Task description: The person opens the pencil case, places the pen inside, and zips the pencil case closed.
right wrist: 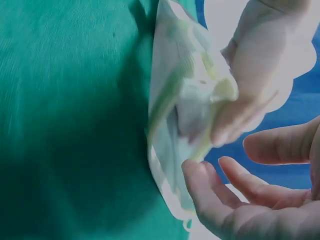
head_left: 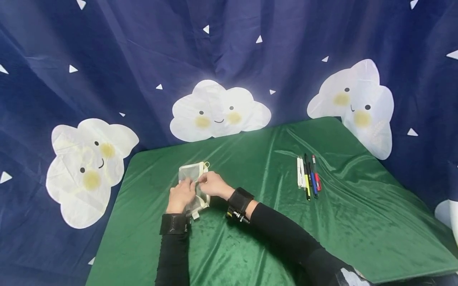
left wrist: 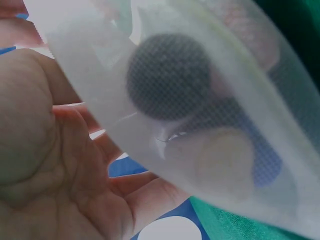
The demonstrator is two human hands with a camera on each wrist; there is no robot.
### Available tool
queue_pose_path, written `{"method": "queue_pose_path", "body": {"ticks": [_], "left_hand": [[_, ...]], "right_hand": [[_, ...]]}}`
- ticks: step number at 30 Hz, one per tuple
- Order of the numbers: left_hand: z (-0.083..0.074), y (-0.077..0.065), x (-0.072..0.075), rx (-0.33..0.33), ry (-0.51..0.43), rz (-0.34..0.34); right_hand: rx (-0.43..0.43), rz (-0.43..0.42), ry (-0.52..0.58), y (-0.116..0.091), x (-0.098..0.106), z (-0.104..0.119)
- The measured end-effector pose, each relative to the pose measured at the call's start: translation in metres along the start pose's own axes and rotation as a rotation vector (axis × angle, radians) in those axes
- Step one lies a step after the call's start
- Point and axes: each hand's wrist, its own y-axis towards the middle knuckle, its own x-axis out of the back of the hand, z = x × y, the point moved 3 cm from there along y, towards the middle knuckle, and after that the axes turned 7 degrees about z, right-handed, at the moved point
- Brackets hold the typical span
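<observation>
Navy fabric curtain (head_left: 21, 99) farthest toward nine o'clock, with a smiling white cloud (head_left: 71, 186) printed on it, above green cloth (head_left: 250, 155). Next along, left hand (head_left: 181, 195) at eight o'clock on a cream-edged mesh pouch (head_left: 189, 171), fingers bent over one wall and apparently gripping it by the rim; cannot tell where the thumb presses. Then the pouch itself, between both hands, tilted on the cloth with its mouth gaping in the right wrist view. At one o'clock from the left hand and touching it; at ten o'clock from the right hand (head_left: 214, 185). Probably very light, floppy and smooth: thin see-through panels likely to fold or slide under a loose touch, cream edging likely a little firmer. Hardly fragile, but easy to crumple. Best held by the edging on opposite sides of the mouth, or by the small tab (head_left: 195, 215) at the six o'clock end; a ring (head_left: 207, 164) at the one o'clock corner. Through one panel, in the left wrist view, a dark round shape (left wrist: 170, 77); cannot tell whether inside or behind. Farther over, right hand with fingers loosely bent and thumb well apart, nothing clasped, foremost fingertip at or just beside the rim. Lastly, at three o'clock from there, pens (head_left: 306, 180) side by side on the cloth, white, yellow, blue and red among them, well apart.
</observation>
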Motion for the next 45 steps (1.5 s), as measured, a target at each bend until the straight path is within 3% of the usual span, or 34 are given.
{"method": "queue_pose_path", "body": {"ticks": [7, 17, 22, 31, 38, 45], "left_hand": [[-0.002, -0.005, -0.003, -0.008, -0.019, -0.029], [-0.003, -0.004, 0.000, -0.010, -0.018, -0.052], [-0.003, -0.005, 0.000, -0.013, -0.020, -0.043], [-0.001, -0.006, -0.004, -0.015, -0.025, -0.065], [-0.001, -0.006, -0.004, -0.023, -0.004, -0.094], [-0.003, -0.009, -0.005, -0.022, -0.013, -0.103]], "right_hand": [[0.082, -0.122, -0.147, -0.023, 0.030, -0.001], [0.052, -0.346, -0.342, -0.066, 0.106, -0.016], [0.027, -0.426, -0.406, -0.087, 0.133, -0.034], [0.011, -0.550, -0.509, -0.119, 0.156, -0.071], [0.012, -0.635, -0.673, -0.135, 0.162, -0.105], [-0.091, -0.594, -0.758, -0.149, 0.175, -0.132]]}}
